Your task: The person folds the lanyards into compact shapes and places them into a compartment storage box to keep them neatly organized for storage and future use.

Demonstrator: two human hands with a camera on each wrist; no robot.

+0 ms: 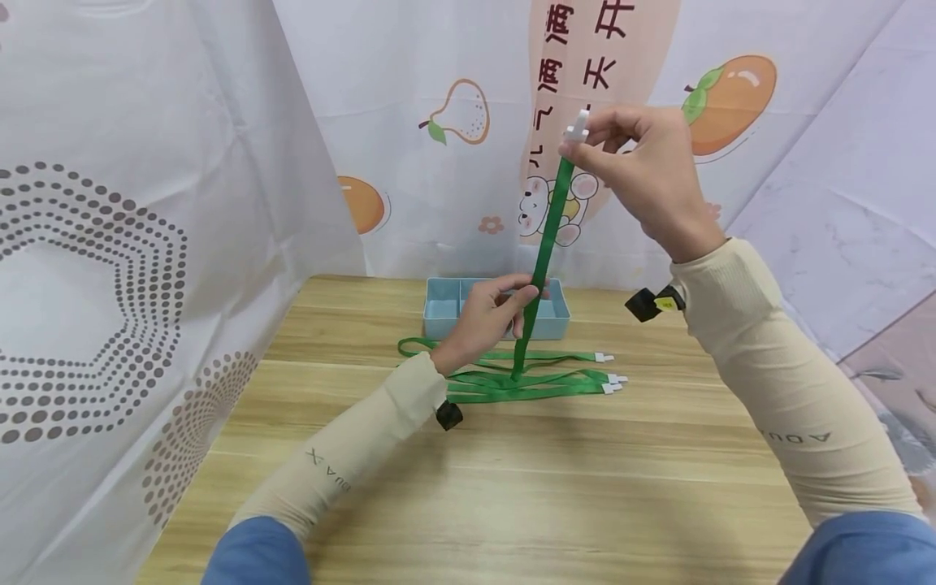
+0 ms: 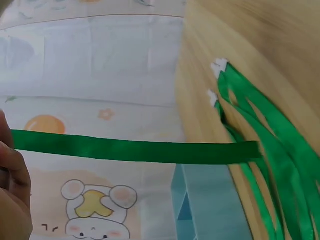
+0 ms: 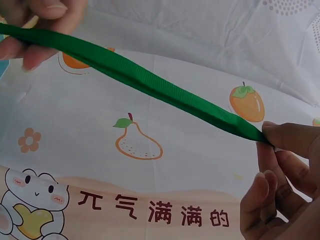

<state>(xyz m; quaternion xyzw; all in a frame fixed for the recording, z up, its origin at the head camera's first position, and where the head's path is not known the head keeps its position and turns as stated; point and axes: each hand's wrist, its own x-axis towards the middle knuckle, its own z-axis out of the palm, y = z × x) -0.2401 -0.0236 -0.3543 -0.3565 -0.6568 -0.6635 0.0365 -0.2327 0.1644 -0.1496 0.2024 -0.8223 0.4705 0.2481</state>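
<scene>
A green ribbon lanyard [image 1: 544,244] is stretched upright above the table. My right hand [image 1: 643,175] pinches its top end by the white plastic clip [image 1: 578,128], high in front of the backdrop. Lower down, my left hand [image 1: 490,313] grips the same strap between fingers and thumb, just above the table. In the right wrist view the lanyard [image 3: 150,85] runs from my right fingers [image 3: 290,142] to the left hand's fingertips [image 3: 50,12]. The left wrist view shows the strap [image 2: 135,150] taut across the frame. Several more green lanyards [image 1: 534,382] lie flat on the table.
A light blue divided tray [image 1: 446,313] stands at the back of the wooden table [image 1: 512,487], behind the lanyard pile. White clips [image 1: 613,382] mark the lying lanyards' right ends. Printed fabric backdrops close in the back, left and right sides.
</scene>
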